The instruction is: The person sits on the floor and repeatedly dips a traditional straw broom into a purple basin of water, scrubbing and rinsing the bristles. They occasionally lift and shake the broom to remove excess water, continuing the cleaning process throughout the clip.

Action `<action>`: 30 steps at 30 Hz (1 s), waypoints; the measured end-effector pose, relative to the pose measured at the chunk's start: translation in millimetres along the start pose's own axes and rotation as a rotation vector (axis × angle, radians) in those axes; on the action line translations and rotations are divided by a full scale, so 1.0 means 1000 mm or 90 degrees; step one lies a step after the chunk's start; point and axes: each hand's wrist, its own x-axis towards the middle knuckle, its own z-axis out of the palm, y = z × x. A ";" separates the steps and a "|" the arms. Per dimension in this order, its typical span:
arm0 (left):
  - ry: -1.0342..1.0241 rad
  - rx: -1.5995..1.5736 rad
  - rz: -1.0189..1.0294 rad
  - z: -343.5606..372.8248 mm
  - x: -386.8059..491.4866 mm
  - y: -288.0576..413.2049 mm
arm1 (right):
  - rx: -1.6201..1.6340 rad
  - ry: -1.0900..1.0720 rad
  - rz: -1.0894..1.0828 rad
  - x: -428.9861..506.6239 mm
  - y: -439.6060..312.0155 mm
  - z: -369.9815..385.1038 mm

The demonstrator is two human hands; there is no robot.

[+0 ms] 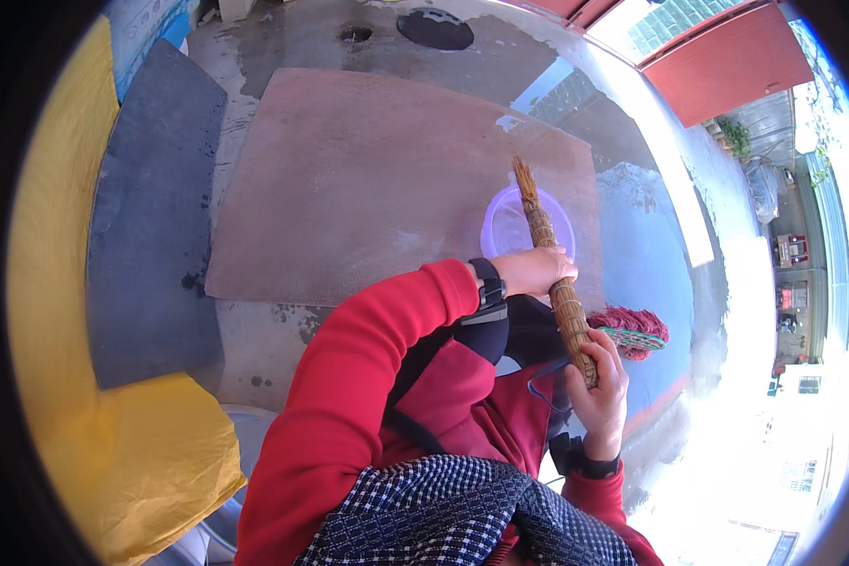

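Observation:
Both my hands hold a long, slim bundle of dry stalks [570, 315], tied round at several places like a whisk brush. My left hand [541, 270] is wrapped around its middle. The fingers of my right hand [601, 389] grip its lower end, nearest my body. The bundle's far end is loose and frayed, and points away from me. Beneath that upper part stands a purple translucent plastic basin [492, 226], partly covered by the bundle and my left hand. What the basin holds is hard to make out.
The basin stands on a reddish-brown textured mat [368, 184] over wet concrete [304, 39]. A shaggy dark-pink object with green mesh [633, 332] lies right of my knees. At left are a dark grey mat [156, 226] and yellow sheeting [156, 460]. A round black cover [435, 30] lies ahead.

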 end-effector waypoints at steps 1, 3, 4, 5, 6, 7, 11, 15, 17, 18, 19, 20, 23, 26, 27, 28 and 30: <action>-0.071 -0.035 -0.016 0.017 0.005 -0.004 | 0.004 0.009 0.032 -0.004 0.011 0.000; -0.206 -0.094 -0.053 0.045 0.011 -0.020 | 0.039 0.019 0.061 -0.002 0.040 0.007; -0.304 -0.064 -0.072 0.055 0.012 -0.032 | 0.054 0.025 0.100 0.004 0.058 0.017; -0.396 -0.031 -0.085 0.061 0.009 -0.044 | 0.074 0.037 0.115 0.011 0.077 0.031; -0.417 -0.017 -0.152 0.065 0.004 -0.055 | 0.118 0.016 0.193 0.020 0.093 0.050; -0.443 -0.012 -0.200 0.066 -0.001 -0.067 | 0.136 0.009 0.282 0.028 0.106 0.068; -0.392 -0.043 -0.243 0.056 -0.016 -0.084 | 0.188 -0.005 0.198 0.039 0.123 0.095; -0.168 -0.048 -0.112 0.032 -0.028 -0.037 | 0.120 0.029 0.068 0.023 0.079 0.051; -0.081 -0.082 -0.106 0.012 -0.036 0.003 | 0.107 0.021 0.018 0.011 0.047 0.021; -0.061 -0.053 -0.085 -0.001 -0.038 0.023 | 0.120 0.011 0.024 0.002 0.031 0.009; -0.048 -0.034 -0.117 -0.016 -0.047 0.043 | 0.110 0.016 -0.020 -0.002 0.016 0.001; -0.017 -0.020 -0.121 -0.027 -0.054 0.064 | 0.113 -0.003 -0.046 -0.010 0.003 -0.006; 0.035 0.069 -0.130 -0.053 -0.072 0.112 | 0.079 -0.062 -0.114 -0.025 -0.025 -0.019; 0.108 0.102 -0.168 -0.071 -0.103 0.134 | 0.134 -0.086 -0.154 -0.024 -0.032 -0.019; 0.118 0.106 -0.209 -0.075 -0.119 0.137 | 0.184 -0.077 -0.164 -0.020 -0.033 -0.015; 0.140 0.107 -0.244 -0.078 -0.136 0.138 | 0.235 -0.088 -0.139 -0.014 -0.032 -0.005; 0.153 0.124 -0.361 -0.084 -0.175 0.139 | 0.354 -0.198 -0.061 0.004 -0.026 0.028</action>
